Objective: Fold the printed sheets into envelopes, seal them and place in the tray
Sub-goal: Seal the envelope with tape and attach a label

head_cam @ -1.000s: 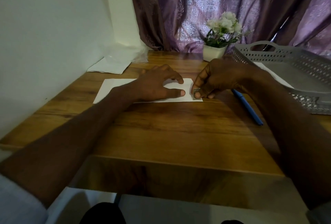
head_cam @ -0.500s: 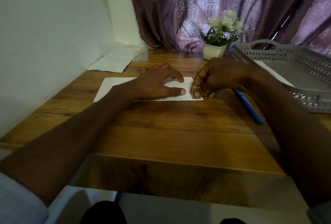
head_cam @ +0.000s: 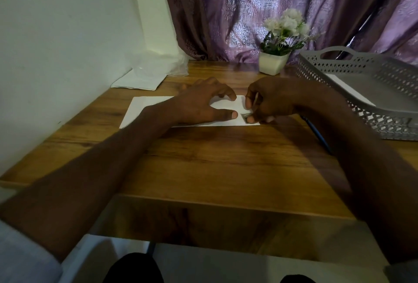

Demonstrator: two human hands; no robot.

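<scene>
One white envelope (head_cam: 158, 111) lies flat on the wooden table (head_cam: 214, 165), directly under both my hands. My left hand (head_cam: 203, 106) rests on it with fingers spread and arched, thumb laid flat along the near edge, pinning it down; it grips nothing.

My right hand (head_cam: 269, 102) is at the envelope's right end, fingers curled, pinching a small dark piece (head_cam: 246, 116) against the near right corner. Too small and dim to identify; my judgement is a stamp or seal sticker. A thin pale strip shows between thumb and forefinger; I cannot tell what it is.

Status, as judged: this envelope appears closed, since no loose flap or sheet shows. Whether the flap is glued I cannot tell. The step in hand looks like sealing or finishing this corner.

The grey perforated tray (head_cam: 352, 65) sits to the right of my right hand, well apart from the envelope. A white edge shows inside it, possibly a finished envelope, not certain.

Beyond my left hand, near the wall, lie white papers (head_cam: 138, 81) under clear plastic; likely stock left to process.

A blue pen (head_cam: 316, 133) lies just beneath my right forearm.

Left to do: press the corner down, move the envelope into the tray.
</scene>
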